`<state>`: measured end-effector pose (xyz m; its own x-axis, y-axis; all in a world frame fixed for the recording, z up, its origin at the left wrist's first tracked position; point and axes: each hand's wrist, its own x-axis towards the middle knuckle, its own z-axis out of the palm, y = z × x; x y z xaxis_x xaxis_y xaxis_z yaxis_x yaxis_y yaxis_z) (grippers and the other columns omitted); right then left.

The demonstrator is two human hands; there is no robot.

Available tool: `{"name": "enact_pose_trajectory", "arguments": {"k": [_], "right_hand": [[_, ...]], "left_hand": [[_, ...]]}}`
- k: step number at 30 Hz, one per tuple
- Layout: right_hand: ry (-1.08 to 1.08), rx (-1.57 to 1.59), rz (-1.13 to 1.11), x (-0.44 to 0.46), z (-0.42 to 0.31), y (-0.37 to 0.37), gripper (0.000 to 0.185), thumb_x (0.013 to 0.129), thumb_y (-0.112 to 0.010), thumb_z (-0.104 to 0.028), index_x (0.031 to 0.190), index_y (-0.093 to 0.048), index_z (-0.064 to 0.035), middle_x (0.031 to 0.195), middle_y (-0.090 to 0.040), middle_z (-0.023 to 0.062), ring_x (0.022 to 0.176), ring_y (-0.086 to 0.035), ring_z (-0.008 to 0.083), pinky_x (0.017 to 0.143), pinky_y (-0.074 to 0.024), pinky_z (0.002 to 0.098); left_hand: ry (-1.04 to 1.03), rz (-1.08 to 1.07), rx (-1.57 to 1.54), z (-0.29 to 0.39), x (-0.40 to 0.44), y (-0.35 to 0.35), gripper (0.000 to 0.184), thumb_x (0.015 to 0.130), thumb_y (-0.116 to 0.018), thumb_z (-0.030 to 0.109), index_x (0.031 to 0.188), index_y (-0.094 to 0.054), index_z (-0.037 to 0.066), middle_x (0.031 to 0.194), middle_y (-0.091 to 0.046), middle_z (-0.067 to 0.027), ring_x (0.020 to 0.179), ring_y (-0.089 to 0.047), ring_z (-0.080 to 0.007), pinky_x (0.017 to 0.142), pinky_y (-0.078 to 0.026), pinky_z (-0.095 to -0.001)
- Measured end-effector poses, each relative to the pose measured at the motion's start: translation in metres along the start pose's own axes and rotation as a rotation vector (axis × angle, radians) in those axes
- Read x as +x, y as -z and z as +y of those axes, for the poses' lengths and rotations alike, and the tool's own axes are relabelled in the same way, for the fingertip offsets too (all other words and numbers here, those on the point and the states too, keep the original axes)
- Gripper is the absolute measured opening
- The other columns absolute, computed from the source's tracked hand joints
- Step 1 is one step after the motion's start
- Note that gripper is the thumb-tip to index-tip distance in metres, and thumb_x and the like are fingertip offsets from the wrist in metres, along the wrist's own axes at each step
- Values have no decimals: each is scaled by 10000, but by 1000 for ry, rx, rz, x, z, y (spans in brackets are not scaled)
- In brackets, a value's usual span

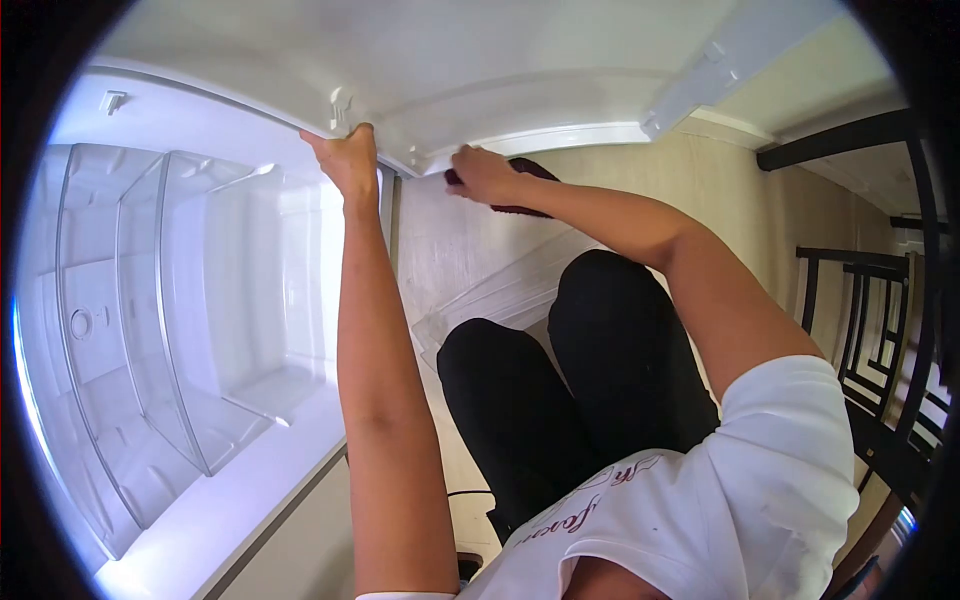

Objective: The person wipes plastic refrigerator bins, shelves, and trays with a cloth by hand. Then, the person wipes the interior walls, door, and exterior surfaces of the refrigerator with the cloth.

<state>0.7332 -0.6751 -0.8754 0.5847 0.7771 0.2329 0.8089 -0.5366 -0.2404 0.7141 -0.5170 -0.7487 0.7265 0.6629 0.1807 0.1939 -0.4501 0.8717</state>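
The open refrigerator door [520, 95] spans the top of the view, its white inner side facing me. My left hand [347, 165] grips the door's edge near a moulded bracket, thumb to the left, with the fingers partly hidden. Bunched in my right hand [484, 177] is a dark maroon cloth [530, 200], at the door's lower rim; part of the cloth hangs out behind the wrist. The right fingers are curled and slightly blurred. To the left stands the lit refrigerator compartment [240, 290] with clear shelves [140, 300] inside.
A clear plastic panel or tray [500, 290] lies on the pale floor [640, 190] in front of my bent knees [560, 340]. Dark-framed furniture [870, 320] stands along the right side. A thin black cable [468, 493] shows beside my leg.
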Motion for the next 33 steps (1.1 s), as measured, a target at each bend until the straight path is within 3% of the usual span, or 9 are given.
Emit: {"name": "enact_pose_trajectory", "arguments": {"k": [2,3,5,8,11,14,17,27,33], "right_hand": [[-482,395,-207,-5,9,21,393,792,-662,-303,961,-565,37,867,-603,195,793,-612,314,671,-507,418],[-477,390,-200,-7,10,26,393,792,-662,-303,961,-565,37,867,-603,195,793,-612,314,671,-507,418],[-980,1315,14,-7,8,31,333,805,-649,-238,948,-538,41,865,-567,180,722,-591,293,657,-509,385],[-725,1504,242,15,-8,15,302,802,-644,-221,928,-534,30,878,-536,173,717,-573,261,669,-502,350],[9,545,261,26,-3,-20,237,760,-626,-124,962,-549,-29,973,-512,152,919,-534,286,814,-449,358],[267,-79,159,13,11,-60,277,814,-508,-161,1073,-528,-64,1129,-481,127,1085,-469,272,869,-401,396],[198,-132,79,-6,30,-56,248,824,-465,-168,1044,-537,-79,1141,-478,97,1100,-461,239,875,-393,385],[-134,-394,-30,-145,147,12,231,812,-466,-163,1001,-536,-49,1135,-452,138,1137,-431,272,886,-416,435],[-250,-606,-39,-175,186,32,199,777,-528,-151,936,-573,-39,1049,-493,131,992,-495,247,688,-533,308]], "left_hand": [[7,0,-52,2,-1,0,624,653,-574,39,1203,-287,-16,1024,-529,-242,936,-526,-413,880,-399,-423],[-3,4,-62,5,-3,1,626,652,-573,37,1207,-288,-16,1033,-525,-241,946,-524,-407,887,-395,-420],[4,0,-58,8,-5,2,629,650,-576,32,1213,-301,-20,1054,-513,-239,982,-514,-398,903,-386,-411],[-78,18,-29,-10,5,-2,619,651,-590,31,1206,-322,-25,1056,-513,-238,983,-513,-406,900,-388,-408],[-110,37,-8,-15,10,-4,606,646,-617,32,1180,-340,-37,1015,-523,-238,908,-536,-391,858,-415,-404],[-34,-14,-127,4,-4,-3,599,640,-634,8,1160,-341,-42,949,-534,-197,730,-569,-281,632,-490,-356],[9,-36,-195,1,-1,-2,635,632,-639,-25,1188,-332,-30,959,-523,-166,658,-551,-207,419,-452,-270],[1,-61,-149,11,-9,-1,627,653,-648,-19,1201,-343,-42,1045,-500,-173,747,-575,-228,478,-523,-283],[48,-109,-163,-1,-3,-2,626,683,-631,-2,1239,-343,20,1126,-493,-151,855,-580,-243,518,-547,-306]]}}
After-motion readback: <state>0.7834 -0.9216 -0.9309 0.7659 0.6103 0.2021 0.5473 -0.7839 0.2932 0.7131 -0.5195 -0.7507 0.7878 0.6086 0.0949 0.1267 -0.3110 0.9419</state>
